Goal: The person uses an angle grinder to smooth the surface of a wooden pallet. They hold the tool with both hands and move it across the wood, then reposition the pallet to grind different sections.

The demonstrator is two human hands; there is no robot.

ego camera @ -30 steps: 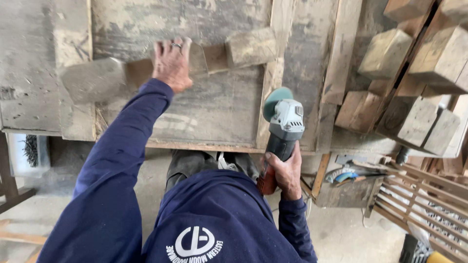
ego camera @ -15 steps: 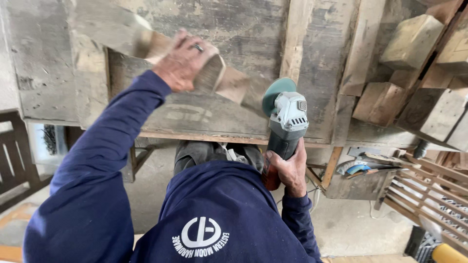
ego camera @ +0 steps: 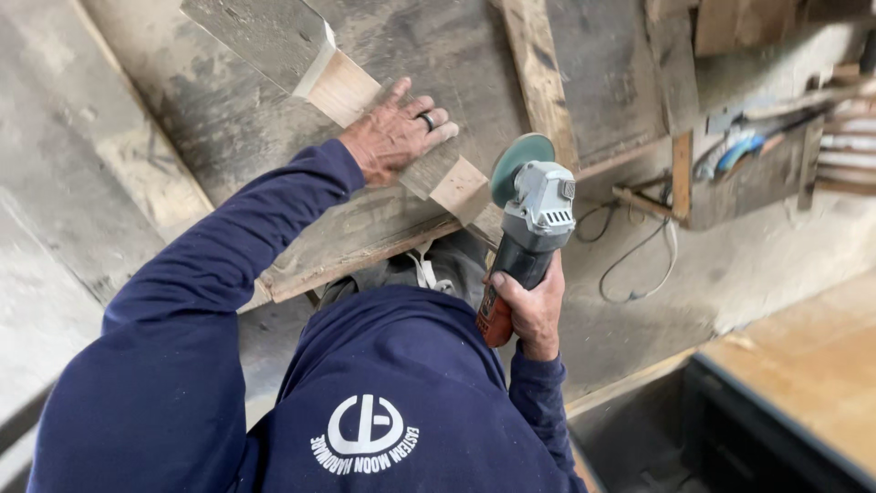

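Wooden block (ego camera: 383, 114): flat on workbench (ego camera: 219, 128), pinned under spread fingers of left hand (ego camera: 394, 137); angle grinder (ego camera: 529, 228) clenched in right hand (ego camera: 532, 309), disc beside block end; risk of kickback toward fingers.

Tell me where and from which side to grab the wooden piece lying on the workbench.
Grip the wooden piece at its narrow pale middle, coming from above and the near side, fingers wrapping across its width. The left hand already presses flat there. The wider grey end looks too broad to close a hand around, and the near end lies close to the disc of the angle grinder held in the right hand.
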